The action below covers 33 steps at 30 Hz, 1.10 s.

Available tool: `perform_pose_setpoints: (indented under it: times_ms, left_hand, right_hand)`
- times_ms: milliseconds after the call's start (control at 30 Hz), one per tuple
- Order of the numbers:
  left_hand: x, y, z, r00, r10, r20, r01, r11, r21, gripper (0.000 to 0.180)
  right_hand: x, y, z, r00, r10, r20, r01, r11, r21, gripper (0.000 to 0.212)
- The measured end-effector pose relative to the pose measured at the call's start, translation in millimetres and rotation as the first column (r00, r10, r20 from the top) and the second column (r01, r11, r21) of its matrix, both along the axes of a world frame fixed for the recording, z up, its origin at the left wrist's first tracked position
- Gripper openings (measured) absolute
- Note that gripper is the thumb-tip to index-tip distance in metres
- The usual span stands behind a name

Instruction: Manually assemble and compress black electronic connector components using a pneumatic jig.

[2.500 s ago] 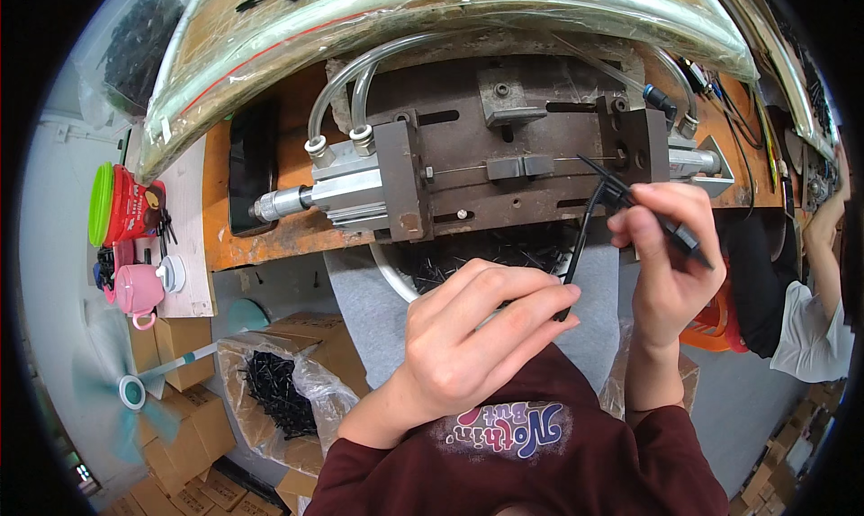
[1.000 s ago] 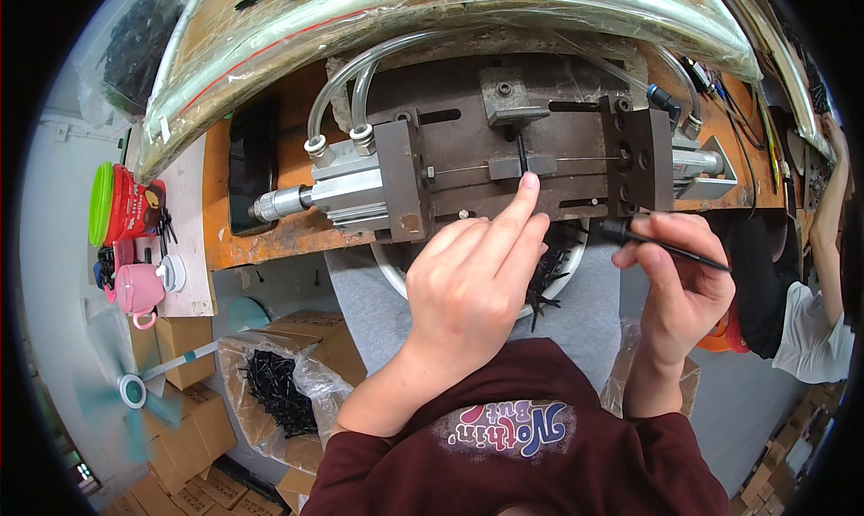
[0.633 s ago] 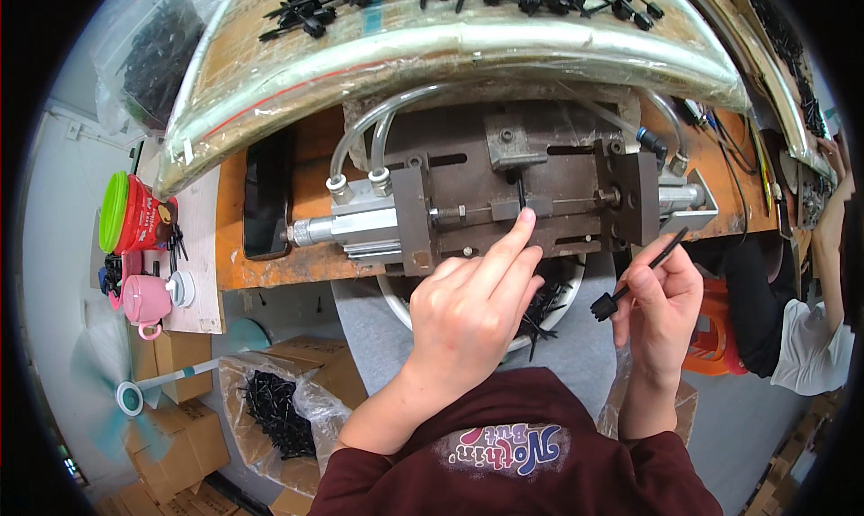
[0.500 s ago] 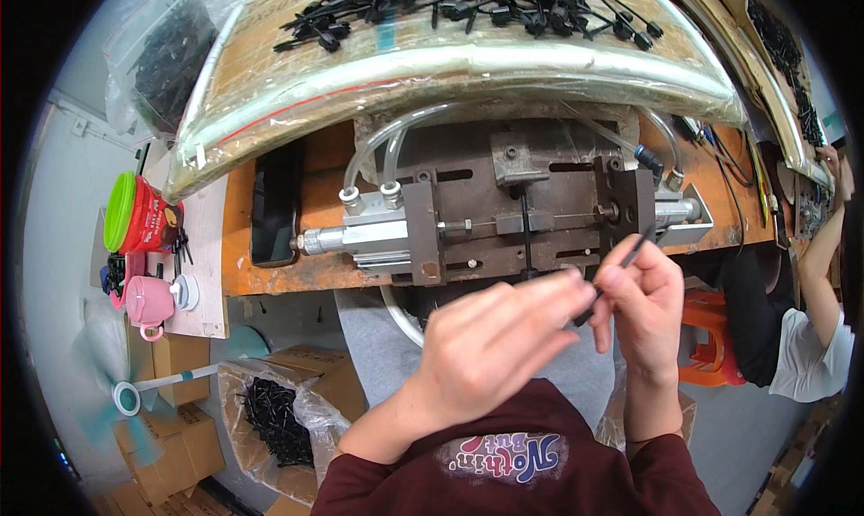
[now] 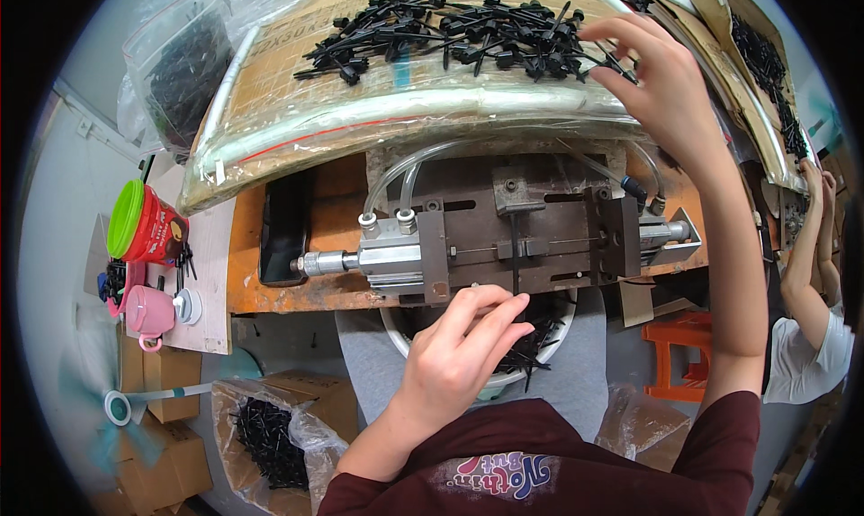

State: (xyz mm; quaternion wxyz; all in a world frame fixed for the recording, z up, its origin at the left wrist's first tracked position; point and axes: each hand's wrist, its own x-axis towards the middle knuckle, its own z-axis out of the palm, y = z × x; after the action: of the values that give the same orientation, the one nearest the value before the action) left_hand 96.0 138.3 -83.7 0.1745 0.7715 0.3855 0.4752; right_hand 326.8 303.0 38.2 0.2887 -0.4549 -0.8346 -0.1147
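Observation:
My left hand (image 5: 463,349) is at the front edge of a brown metal fixture (image 5: 558,224), its fingers closed together. The fingertips meet the near end of a thin black plastic pin (image 5: 516,269) that stands lengthwise in the fixture's middle; the thumb and that end of the pin are hidden. My right hand (image 5: 652,75) is raised at the right end of a pile of black plastic pins with thick heads (image 5: 504,35). Its thumb and fingers are apart with nothing between them. The pile lies on a plastic-wrapped cardboard sheet (image 5: 270,93).
Air cylinders (image 5: 393,255) with clear hoses (image 5: 432,152) flank the fixture. Below it a white bucket (image 5: 562,345) holds black pins. A plastic-lined box (image 5: 324,417), a pink cup (image 5: 148,311) and a fan (image 5: 117,408) are at left. An orange stool (image 5: 675,349) and another person's arms (image 5: 810,255) are at right.
My right hand has left the front of the fixture, where it held a black pin, and reached up to the pile. My left hand has moved left, to the pin in the fixture.

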Motion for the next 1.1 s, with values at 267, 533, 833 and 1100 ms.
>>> perform_pose_setpoints:
  times_ms: [267,533,833,1100]
  left_hand:
    - [14,8,-10,0.953,0.078,-0.294,-0.044,0.992,0.121,0.025]
    - [17,16,-3,0.943,0.097,-0.317,-0.066,0.992,0.108,0.022]
    - [20,17,-5,0.948,0.096,-0.303,-0.07,0.993,0.095,0.022]
    - [18,18,-6,0.947,0.103,-0.304,-0.074,0.992,0.106,0.022]
  right_hand:
    - [-20,59,-5,0.915,0.052,0.4,-0.01,0.994,-0.106,0.071]
    - [-44,62,17,0.853,0.197,0.483,-0.076,0.963,-0.259,0.06]
    - [-56,78,21,0.86,0.278,0.428,-0.153,0.94,-0.305,0.051]
    - [-82,66,26,0.848,0.275,0.452,-0.098,0.921,-0.376,0.06]
